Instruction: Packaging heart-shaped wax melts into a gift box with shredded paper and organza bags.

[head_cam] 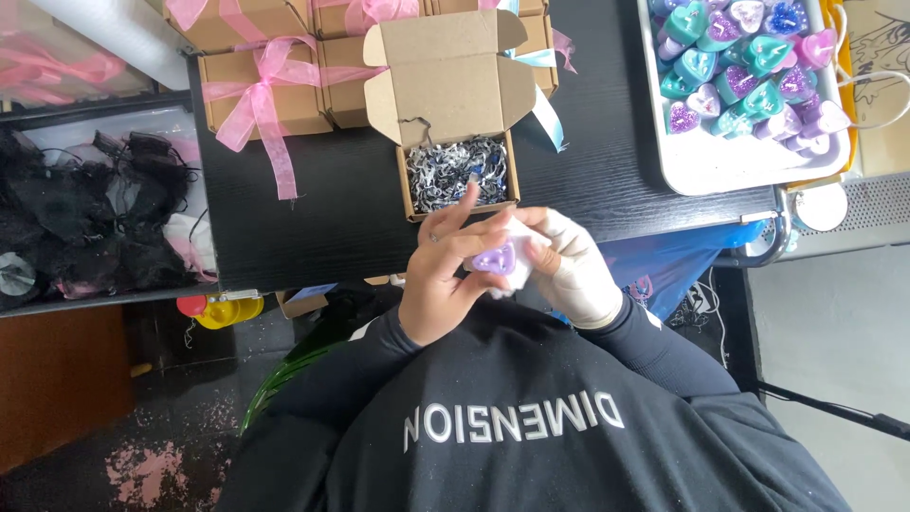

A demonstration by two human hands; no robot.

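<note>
Just in front of my chest, both hands hold a small purple heart-shaped candle that sits in a piece of white wrapping. My bare left hand grips it from the left, one finger pointing up toward the box. My right hand, in a white glove, cups the wrapping from the right. Right beyond my hands, an open brown cardboard box stands on the black table, its lid flipped back. Grey and white shredded paper fills it.
A white tray of several heart candles in purple, teal and pink sits at the back right. Closed brown boxes tied with pink ribbon line the back left. A bin of black mesh bags lies left of the table.
</note>
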